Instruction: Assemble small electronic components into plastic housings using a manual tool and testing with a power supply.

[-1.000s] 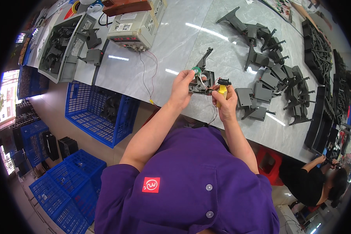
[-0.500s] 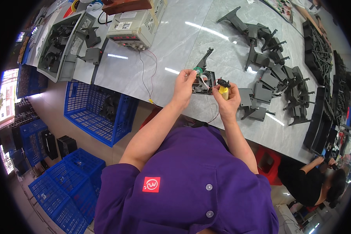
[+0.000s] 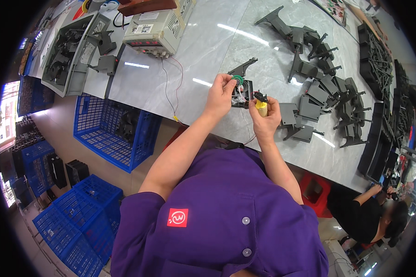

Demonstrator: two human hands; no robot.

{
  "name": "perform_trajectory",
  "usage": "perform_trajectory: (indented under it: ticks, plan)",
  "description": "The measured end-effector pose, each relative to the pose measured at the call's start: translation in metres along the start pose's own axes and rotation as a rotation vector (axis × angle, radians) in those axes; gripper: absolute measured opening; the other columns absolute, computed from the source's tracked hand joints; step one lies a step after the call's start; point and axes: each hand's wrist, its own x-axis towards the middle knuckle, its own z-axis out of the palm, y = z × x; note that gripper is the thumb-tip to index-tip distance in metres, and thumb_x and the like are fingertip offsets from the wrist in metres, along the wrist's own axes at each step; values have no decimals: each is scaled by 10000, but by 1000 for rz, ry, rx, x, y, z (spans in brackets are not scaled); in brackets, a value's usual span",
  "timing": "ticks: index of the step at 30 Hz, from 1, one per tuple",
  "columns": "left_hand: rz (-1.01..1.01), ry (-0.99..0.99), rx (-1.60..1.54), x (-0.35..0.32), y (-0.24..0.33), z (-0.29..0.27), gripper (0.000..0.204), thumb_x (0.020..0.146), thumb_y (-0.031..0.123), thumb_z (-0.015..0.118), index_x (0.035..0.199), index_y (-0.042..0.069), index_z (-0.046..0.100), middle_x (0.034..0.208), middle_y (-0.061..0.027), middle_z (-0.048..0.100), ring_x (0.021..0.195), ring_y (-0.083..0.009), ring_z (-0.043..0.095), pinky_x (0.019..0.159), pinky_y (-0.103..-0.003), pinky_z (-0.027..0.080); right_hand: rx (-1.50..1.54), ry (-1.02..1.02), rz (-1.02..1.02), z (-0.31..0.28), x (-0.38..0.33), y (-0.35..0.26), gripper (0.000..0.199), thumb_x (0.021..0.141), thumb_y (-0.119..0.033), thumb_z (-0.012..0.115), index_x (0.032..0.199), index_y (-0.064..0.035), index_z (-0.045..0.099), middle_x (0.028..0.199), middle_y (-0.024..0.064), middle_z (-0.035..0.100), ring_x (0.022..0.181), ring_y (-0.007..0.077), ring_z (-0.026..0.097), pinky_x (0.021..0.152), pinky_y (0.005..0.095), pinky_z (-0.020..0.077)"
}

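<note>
My left hand (image 3: 220, 95) is closed, pinching a small round green circuit board (image 3: 238, 79) by its edge. White wire (image 3: 241, 95) runs down from the board. Beneath lies an open dark grey plastic housing (image 3: 249, 88) on the table, its arm pointing away to the upper right; my fingers partly cover it. To the right, my right hand (image 3: 267, 118) is closed around a yellow cylindrical part (image 3: 261, 109). A black piece (image 3: 260, 97) sits on top of that cylinder. Whether the white wire joins the two parts, I cannot tell.
Several grey housings (image 3: 308, 108) crowd the table on the right, beside black trays (image 3: 373, 69) of parts. At the back left stands a power supply (image 3: 150, 34) with thin leads (image 3: 166, 87). A grey bin (image 3: 81, 69) and blue crates (image 3: 120, 143) are left.
The green board has shifted slightly up and to the right over the housing, still in my left hand. My right hand keeps hold of the yellow part. The whole view has moved slightly.
</note>
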Motion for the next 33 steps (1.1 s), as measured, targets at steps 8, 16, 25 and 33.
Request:
perform_trajectory:
  ticks: [8,16,25,33]
  plan:
    - [-234,-20,-93,-14,-8,-3,156,878,147,504,968,23,473,800,-34,563,718,-69,513,647,-199,407,126,41,277,-13,34,2,310,727,-66,670,961,-21,474,748,40,593,578,59,522,452,188,387]
    - [-228,71,-46,4,-20,-10,161,864,157,526,926,18,471,817,-34,559,736,-73,511,654,-210,409,169,-21,545,-16,32,7,420,712,-109,697,1030,13,451,800,84,601,649,128,599,500,222,478]
    - [-74,87,178,5,-44,-13,252,851,193,545,968,-20,478,881,-104,577,853,-154,551,762,-263,428,101,7,572,-22,33,33,432,711,-97,695,1039,22,441,822,99,602,670,153,610,515,234,496]
    - [131,245,407,-20,-22,-18,362,825,156,553,1103,-5,384,1143,-190,450,961,-257,522,807,-300,412,58,-51,635,-43,45,33,472,718,-134,690,1082,19,432,860,94,603,738,166,620,534,236,482]
